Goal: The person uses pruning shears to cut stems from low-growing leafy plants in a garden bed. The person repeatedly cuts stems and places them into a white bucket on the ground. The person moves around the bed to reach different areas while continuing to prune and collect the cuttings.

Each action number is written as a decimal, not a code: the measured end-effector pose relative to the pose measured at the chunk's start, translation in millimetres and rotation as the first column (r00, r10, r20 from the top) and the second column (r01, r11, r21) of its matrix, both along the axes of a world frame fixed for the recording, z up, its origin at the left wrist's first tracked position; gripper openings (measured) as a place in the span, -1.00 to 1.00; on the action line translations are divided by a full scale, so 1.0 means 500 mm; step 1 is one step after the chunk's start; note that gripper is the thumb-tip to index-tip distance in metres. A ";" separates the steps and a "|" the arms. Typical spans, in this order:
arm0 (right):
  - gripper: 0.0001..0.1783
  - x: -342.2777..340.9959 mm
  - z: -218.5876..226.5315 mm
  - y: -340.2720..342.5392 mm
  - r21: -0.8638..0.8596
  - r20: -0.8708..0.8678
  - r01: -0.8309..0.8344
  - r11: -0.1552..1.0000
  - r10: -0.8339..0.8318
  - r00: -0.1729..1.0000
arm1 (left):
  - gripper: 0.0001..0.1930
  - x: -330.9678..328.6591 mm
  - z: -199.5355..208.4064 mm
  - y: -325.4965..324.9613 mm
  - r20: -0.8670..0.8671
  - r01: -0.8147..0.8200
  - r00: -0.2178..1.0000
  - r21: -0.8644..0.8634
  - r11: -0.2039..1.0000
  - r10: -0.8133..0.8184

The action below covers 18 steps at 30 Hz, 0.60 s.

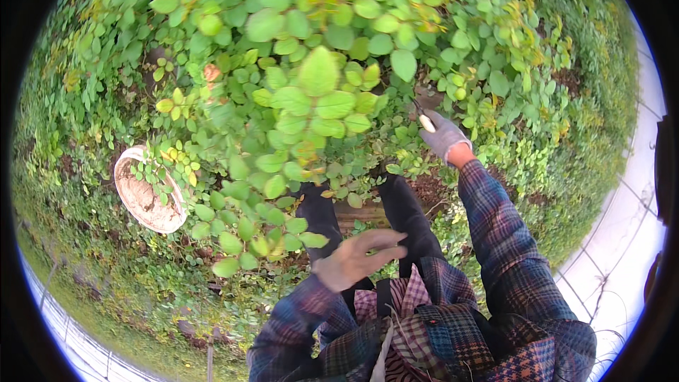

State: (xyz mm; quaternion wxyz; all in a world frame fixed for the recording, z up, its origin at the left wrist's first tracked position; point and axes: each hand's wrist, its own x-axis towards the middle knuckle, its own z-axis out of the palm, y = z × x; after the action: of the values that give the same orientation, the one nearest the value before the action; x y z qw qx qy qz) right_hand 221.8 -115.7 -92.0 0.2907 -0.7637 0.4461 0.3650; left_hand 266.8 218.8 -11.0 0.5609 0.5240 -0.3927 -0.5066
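My right hand [445,134], in a grey glove, reaches out to the right among the low rose-like leaves. It is closed on a small tool with a pale handle [427,124] and a thin dark tip; leaves and fingers hide its exact kind. My left hand [359,258], also gloved, hovers in front of my body near my knees. Its fingers are apart and slightly curved, with nothing seen in them. Leafy stems [318,99] with serrated green leaves rise close in front of me, between the hands and the far bushes.
A pale round tub [175,221] holding a light brown, clumpy material stands among the plants at the left. Dense bushes [71,120] surround me on all sides. A wooden board [358,213] lies between my legs. White sheeting [601,262] with dark lines curves along the right.
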 end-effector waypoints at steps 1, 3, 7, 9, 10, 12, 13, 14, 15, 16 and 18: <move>-0.35 0.005 -0.005 -0.002 0.007 0.023 0.001 1.000 -0.001 1.000 | -0.74 -0.013 0.009 -0.060 -0.295 -0.046 0.953 0.092 0.995 0.071; -0.37 0.022 -0.032 -0.014 0.037 0.017 0.017 0.999 -0.017 1.000 | -0.76 -0.019 0.015 -0.164 -0.666 -0.251 0.669 0.216 0.944 0.331; -0.43 0.057 -0.116 -0.007 0.059 0.170 -0.023 0.998 0.012 0.985 | -0.79 0.026 -0.106 -0.288 0.063 -0.606 0.784 0.291 0.740 0.617; -0.46 0.053 -0.142 0.006 0.220 0.218 -0.282 0.934 0.235 0.947 | -0.72 0.060 -0.211 -0.299 0.140 -0.600 0.784 0.418 0.682 0.604; -0.47 0.047 -0.146 0.012 0.279 0.220 -0.394 0.876 0.341 0.914 | -0.69 0.064 -0.258 -0.294 0.317 -0.553 0.833 0.470 0.688 0.453; -0.49 0.021 -0.132 0.029 0.411 0.306 -0.477 0.777 0.375 0.875 | -0.62 0.050 -0.333 -0.277 0.503 -0.474 0.850 0.600 0.645 0.157; -0.49 0.006 -0.117 0.036 0.476 0.314 -0.485 0.734 0.373 0.873 | -0.58 0.038 -0.361 -0.271 0.580 -0.453 0.815 0.606 0.654 0.027; -0.49 -0.005 -0.100 0.046 0.447 0.304 -0.483 0.753 0.380 0.874 | -0.54 0.026 -0.382 -0.269 0.544 -0.449 0.838 0.645 0.618 0.041; -0.50 -0.016 -0.080 0.051 0.426 0.288 -0.484 0.764 0.392 0.874 | -0.51 0.014 -0.396 -0.267 0.540 -0.458 0.840 0.650 0.606 0.056; -0.51 -0.021 -0.064 0.050 0.446 0.243 -0.480 0.755 0.414 0.877 | -0.53 -0.002 -0.400 -0.266 0.426 -0.500 0.864 0.672 0.546 0.267; -0.49 -0.036 -0.028 0.033 0.464 0.198 -0.499 0.732 0.463 0.864 | -0.56 -0.020 -0.395 -0.262 0.177 -0.538 0.738 0.737 0.409 0.651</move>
State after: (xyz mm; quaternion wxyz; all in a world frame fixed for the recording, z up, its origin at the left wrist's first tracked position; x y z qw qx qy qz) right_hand 204.0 -99.1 -106.2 0.3890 -0.7629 0.1128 0.5039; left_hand 256.8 87.7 -208.4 0.4607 0.7737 0.1048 -0.4221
